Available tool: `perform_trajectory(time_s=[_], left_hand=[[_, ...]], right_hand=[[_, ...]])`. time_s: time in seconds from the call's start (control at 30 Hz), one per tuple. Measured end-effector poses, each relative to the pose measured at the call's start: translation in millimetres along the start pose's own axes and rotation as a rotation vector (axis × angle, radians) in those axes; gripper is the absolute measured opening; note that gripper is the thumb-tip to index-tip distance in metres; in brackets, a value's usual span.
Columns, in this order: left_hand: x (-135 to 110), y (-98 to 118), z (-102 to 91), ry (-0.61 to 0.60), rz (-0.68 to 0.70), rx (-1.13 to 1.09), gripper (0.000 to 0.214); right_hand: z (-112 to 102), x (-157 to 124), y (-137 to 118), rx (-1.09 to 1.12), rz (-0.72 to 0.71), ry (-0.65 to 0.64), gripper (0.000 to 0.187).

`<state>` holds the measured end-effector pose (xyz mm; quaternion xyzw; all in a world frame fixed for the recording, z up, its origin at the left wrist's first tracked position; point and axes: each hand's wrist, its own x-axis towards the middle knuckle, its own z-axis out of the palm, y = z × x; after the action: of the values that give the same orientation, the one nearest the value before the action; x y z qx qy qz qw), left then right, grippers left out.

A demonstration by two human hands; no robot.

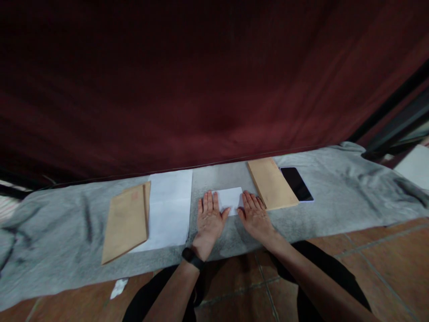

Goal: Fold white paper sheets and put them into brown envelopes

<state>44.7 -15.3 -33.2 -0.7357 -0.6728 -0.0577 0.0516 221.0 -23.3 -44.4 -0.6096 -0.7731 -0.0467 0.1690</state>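
flatly | left hand (210, 216), right hand (255, 218) unclenched | touching opposite ends of small white paper (231, 197) | grey cloth (217, 176) beneath

No readable text, faint red marking (134, 196) on brown envelope (124, 225), illegible

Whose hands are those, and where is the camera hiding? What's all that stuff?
There's no robot here, just a person's own bare left hand and right hand. The camera is worn on their head, so you look forward and down, much as they do. A gray cloth covers the surface. On the left are brown envelopes and larger white paper; on the right, a brown stack beside a dark-screened phone. Neither hand grips anything: both lie flat at the edges of a small white paper.
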Motion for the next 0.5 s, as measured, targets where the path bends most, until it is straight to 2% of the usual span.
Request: perform_trajectory(time_s=[0.1,0.3,0.5], left_hand=[[-2.1,-1.4,-3.3,-0.010,-0.015,0.019,0.077],[-5.4,0.0,-8.7,-0.030,-0.005,0.069,0.075],[-5.4,2.1,-11.3,-0.023,-0.009,0.068,0.075]], right_hand=[[-8.9,3.8,0.6,0.017,0.027,-0.032,0.053],[-28.1,17.7,3.2,0.095,0.102,-0.142,0.040],[-31.2,27.5,3.5,0.203,0.234,-0.289,0.039]])
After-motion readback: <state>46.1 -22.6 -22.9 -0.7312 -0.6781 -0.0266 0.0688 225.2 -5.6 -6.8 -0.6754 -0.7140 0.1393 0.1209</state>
